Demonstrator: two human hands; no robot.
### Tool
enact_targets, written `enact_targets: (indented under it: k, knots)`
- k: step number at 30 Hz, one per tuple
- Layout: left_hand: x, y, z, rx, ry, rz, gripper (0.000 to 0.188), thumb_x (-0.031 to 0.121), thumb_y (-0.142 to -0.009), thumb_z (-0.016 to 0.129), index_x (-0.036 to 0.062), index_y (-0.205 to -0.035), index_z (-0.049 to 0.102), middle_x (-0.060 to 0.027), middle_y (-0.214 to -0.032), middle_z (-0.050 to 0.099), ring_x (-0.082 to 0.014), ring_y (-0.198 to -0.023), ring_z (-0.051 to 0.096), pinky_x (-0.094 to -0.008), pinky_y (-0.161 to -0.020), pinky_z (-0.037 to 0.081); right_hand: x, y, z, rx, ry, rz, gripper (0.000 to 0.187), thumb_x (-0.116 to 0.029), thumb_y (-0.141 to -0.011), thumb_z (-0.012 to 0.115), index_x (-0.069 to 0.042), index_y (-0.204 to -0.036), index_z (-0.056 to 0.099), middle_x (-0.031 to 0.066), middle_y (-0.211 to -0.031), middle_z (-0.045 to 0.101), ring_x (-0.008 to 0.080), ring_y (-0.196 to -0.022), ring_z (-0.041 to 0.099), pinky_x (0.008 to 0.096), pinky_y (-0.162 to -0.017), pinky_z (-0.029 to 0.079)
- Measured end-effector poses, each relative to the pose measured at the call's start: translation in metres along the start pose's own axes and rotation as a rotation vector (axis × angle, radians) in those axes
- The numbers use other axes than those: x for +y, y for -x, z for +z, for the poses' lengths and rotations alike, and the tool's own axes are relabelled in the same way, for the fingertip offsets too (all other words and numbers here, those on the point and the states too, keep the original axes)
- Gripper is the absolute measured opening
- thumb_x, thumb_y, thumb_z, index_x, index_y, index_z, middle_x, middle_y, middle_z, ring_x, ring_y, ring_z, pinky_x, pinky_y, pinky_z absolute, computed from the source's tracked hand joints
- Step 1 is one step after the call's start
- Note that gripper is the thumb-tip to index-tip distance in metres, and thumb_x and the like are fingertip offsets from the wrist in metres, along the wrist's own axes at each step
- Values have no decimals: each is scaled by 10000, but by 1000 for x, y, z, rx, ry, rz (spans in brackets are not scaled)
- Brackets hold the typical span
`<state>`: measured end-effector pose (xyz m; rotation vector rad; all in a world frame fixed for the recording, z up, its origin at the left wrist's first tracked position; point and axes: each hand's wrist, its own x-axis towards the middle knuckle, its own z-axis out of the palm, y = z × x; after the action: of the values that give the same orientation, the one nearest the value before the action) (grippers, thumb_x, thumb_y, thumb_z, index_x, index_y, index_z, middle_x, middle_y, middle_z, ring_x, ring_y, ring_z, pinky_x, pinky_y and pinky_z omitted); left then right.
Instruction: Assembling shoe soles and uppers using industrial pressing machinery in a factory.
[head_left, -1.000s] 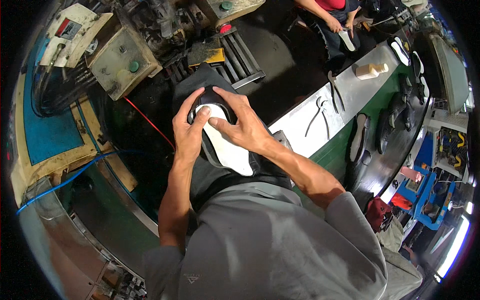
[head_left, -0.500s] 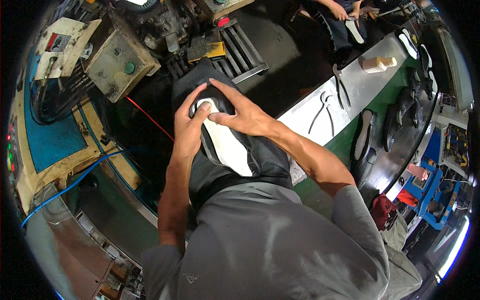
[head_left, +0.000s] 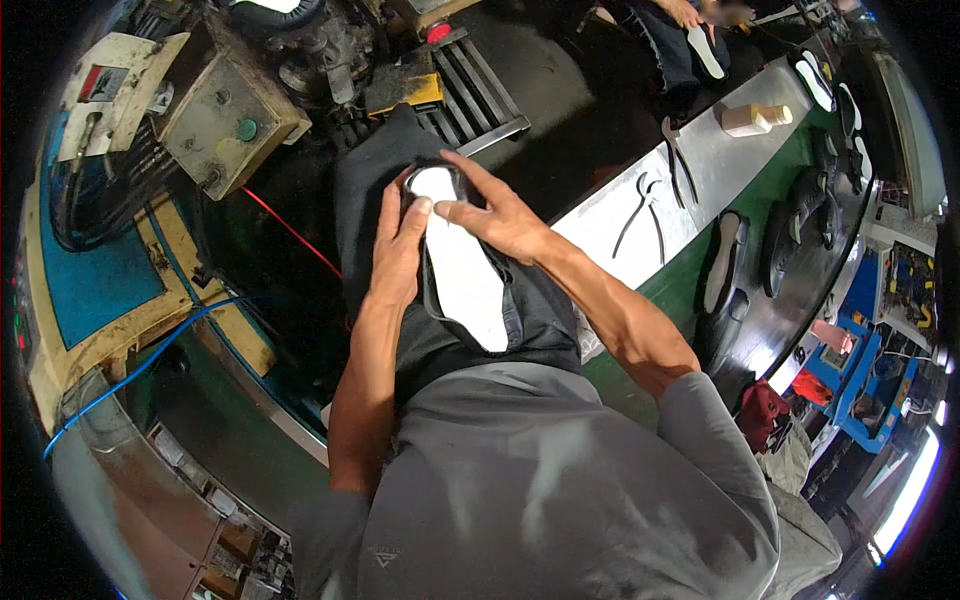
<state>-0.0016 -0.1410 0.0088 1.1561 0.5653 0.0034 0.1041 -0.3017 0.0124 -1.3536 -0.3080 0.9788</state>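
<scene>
The left hand (head_left: 400, 250) grips the side of a black shoe upper with a white insole (head_left: 462, 270) lying on the person's lap; the right hand (head_left: 497, 218) presses its fingers on the toe end. Metal pliers (head_left: 640, 210) lie on the grey metal desk (head_left: 720, 160) to the right

Bright overhead light washes the white insole (head_left: 462, 270) and throws glare along the steel bench top (head_left: 640, 210); the floor under the machine (head_left: 225, 115) sits in deep shadow; heavy fisheye bending curves every edge, corners go black, and the far right rim smears soft
</scene>
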Motion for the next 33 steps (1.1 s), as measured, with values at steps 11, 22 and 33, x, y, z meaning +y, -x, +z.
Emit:
enact_targets:
  k: [11, 22, 33]
  knots:
    - [-11, 42, -8, -55, -358, -35, 789, 218, -1080, 668, 41, -1734, 263, -215, -1698, 406, -322, -1550, 421, -419, -1281, 340, 21, 87, 9, 106, 379, 93, 858, -367, -1062, 737, 46, -1693, 328, 299, -1652, 445, 328, -1552, 434, 419, -1270, 369]
    - [-16, 91, -14, -165, 301, -276, 856, -22, -1014, 611, 172, -1758, 235, -128, -1660, 443, -261, -1502, 477, -474, -1174, 460, -10, 128, 36, -57, 1328, -275, 905, -299, -892, 880, -264, -1682, 440, 233, -1781, 231, 544, -1543, 360, 627, -1245, 419]
    - [-13, 106, 11, -61, 170, -198, 894, -90, -992, 563, 145, -1770, 192, -184, -1664, 435, -298, -1488, 513, -453, -1179, 494, -3, 94, -21, 124, 555, 144, 683, -375, -1046, 753, 64, -1535, 567, 203, -1163, 769, 191, -1069, 709, 379, -938, 580]
